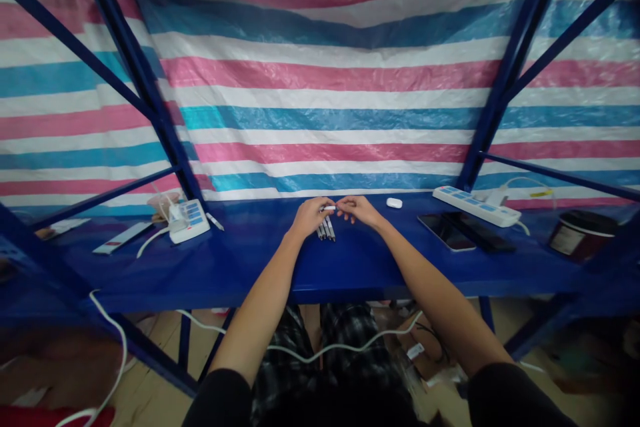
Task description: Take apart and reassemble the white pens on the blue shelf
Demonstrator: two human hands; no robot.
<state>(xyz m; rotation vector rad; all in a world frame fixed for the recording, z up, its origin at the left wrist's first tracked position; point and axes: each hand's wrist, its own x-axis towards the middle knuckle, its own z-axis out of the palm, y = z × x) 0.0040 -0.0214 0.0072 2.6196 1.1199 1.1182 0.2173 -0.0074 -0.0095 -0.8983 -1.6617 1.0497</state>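
Note:
My left hand (pixel 311 216) pinches a slim white pen (pixel 329 208), held roughly level just above the blue shelf (pixel 345 273). Close to its right end is my right hand (pixel 363 209), with thumb and forefinger pressed together. Whatever sits between those fingertips is too small to make out. Below and between the hands lie several white pens (pixel 327 229) with dark tips, side by side and pointing toward me. Their far ends are partly covered by my left hand.
A white earbud case (pixel 394 203) and a power strip (pixel 477 205) lie right, with a phone (pixel 447 231) and a dark jar (pixel 583 235). Leftward are another power strip (pixel 189 221) and a single pen (pixel 215 221). Blue posts (pixel 520 47) frame a striped sheet (pixel 330 73).

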